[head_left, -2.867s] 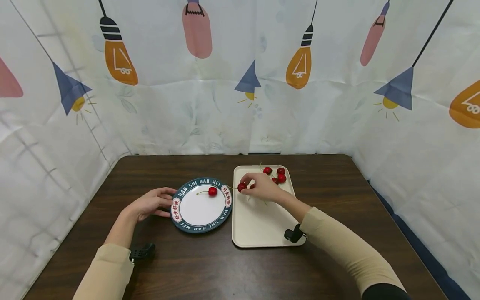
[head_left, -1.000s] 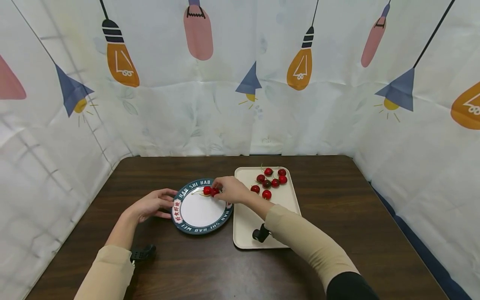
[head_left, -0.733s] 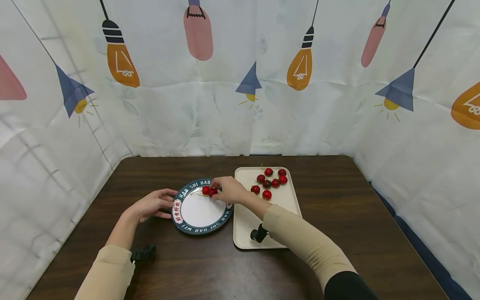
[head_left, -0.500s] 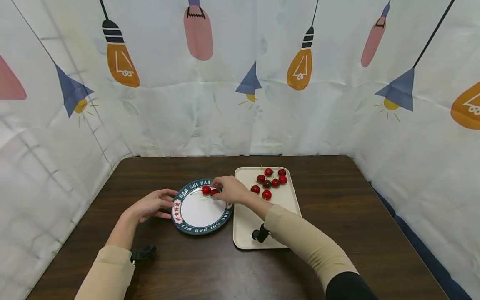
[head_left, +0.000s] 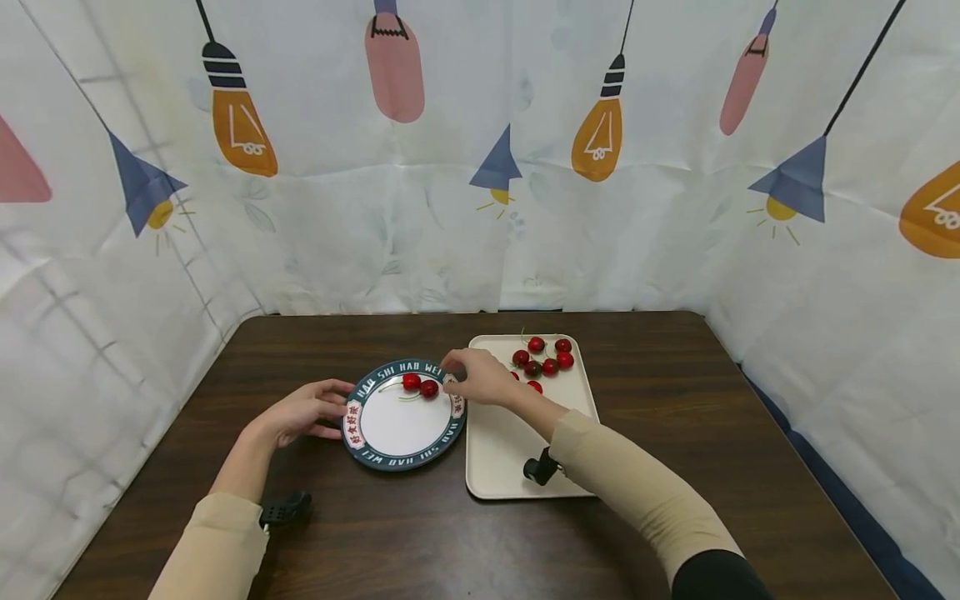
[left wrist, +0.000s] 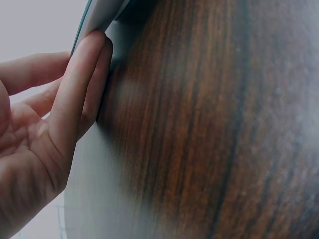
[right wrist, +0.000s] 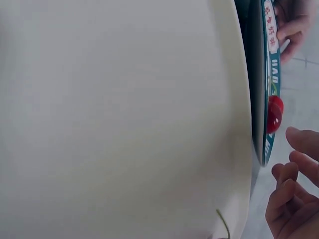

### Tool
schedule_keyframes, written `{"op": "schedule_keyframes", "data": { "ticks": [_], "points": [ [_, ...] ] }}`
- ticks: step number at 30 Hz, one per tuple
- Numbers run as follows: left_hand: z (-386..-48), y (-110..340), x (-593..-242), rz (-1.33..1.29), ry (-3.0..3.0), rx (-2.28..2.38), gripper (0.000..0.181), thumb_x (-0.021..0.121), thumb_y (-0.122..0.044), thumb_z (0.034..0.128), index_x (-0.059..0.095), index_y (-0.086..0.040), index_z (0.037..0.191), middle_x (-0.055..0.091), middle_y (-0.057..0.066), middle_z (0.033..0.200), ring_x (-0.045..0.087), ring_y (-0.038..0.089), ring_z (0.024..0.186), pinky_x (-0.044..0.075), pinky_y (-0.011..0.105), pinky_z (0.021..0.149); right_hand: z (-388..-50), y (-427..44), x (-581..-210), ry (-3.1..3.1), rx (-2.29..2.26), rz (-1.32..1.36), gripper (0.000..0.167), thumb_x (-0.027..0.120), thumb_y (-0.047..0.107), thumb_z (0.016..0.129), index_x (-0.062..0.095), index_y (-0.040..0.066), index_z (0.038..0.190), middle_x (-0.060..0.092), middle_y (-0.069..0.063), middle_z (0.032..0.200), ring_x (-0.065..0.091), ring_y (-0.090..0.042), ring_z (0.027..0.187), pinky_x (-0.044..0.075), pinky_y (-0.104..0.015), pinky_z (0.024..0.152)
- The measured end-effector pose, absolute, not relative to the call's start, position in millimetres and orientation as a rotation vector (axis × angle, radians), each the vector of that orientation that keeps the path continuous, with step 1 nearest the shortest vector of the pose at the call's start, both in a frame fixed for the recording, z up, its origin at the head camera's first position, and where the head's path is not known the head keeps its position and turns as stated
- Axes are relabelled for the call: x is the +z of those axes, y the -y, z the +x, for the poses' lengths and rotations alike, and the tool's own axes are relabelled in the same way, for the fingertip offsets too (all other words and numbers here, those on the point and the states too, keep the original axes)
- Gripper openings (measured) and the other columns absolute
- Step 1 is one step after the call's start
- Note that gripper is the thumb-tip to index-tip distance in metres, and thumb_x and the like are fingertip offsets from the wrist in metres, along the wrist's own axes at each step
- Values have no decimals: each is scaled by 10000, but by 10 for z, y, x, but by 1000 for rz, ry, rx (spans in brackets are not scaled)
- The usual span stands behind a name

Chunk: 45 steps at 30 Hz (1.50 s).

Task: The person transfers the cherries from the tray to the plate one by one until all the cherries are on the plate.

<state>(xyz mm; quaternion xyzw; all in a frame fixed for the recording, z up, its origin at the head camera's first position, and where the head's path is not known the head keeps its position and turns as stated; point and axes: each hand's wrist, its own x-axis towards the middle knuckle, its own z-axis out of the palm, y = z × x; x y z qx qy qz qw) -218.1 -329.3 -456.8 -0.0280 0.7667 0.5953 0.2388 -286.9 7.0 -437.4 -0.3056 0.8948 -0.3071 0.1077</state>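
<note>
Touching one plate (head_left: 397, 423), left hand (head_left: 309, 408), two cherries (head_left: 428, 389) there, eight on one tray (head_left: 498, 454)

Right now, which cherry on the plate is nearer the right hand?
The darker cherry; the brighter cherry lies beyond it, toward the left hand.

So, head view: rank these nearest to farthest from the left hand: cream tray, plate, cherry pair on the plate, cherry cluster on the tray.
1. Plate: its rim touches the left hand.
2. Cherry pair: on the plate's far half.
3. Cream tray: right of the plate, by its left edge.
4. Cherry cluster: toward the tray's far end.
</note>
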Motion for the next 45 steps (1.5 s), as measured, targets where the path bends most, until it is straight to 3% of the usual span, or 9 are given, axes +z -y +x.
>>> {"op": "schedule_keyframes", "data": {
  "ticks": [17,24,31,39,45],
  "points": [
    [-2200,3305,-4614,-77,-2087,1629,596,572,-73,1037,283,55,1543,481,264,1313,639,290,1010,605,457,861,-2850,-502,-4397,-2673,-927,-922,337,764,195,938,690,86,1248,692,-55,1139,624,-195,1049,534,-346,920],
    [-2198,3290,-4595,-92,-2088,1626,593,575,-67,1032,295,47,1542,469,262,1320,630,287,1010,604,453,864,-2835,-704,-4397,-2667,-987,-896,328,763,185,936,685,65,1232,692,-86,1131,655,-213,932,571,-314,821],
    [-2177,3282,-4570,-84,-2095,1619,597,569,-67,1034,285,52,1545,468,268,1328,630,290,1014,602,451,869,-2836,-873,-4441,-2699,-1014,-896,313,768,167,934,694,39,1209,704,-95,1097,645,-235,945,555,-326,832],
    [-2175,3287,-4583,-88,-2101,1615,604,574,-71,1032,282,51,1547,470,269,1340,632,284,1007,603,445,866,-2790,-1066,-4390,-2725,-1062,-896,278,775,133,912,705,22,1158,706,-110,1050,596,-219,860,531,-332,758],
    [-2183,3286,-4592,-95,-2103,1616,605,571,-68,1032,277,51,1548,460,274,1343,625,288,1008,605,442,860,-2774,-1199,-4385,-2719,-1074,-831,273,765,114,914,709,19,1163,695,-113,1079,627,-230,950,545,-323,818]
  ]
}}
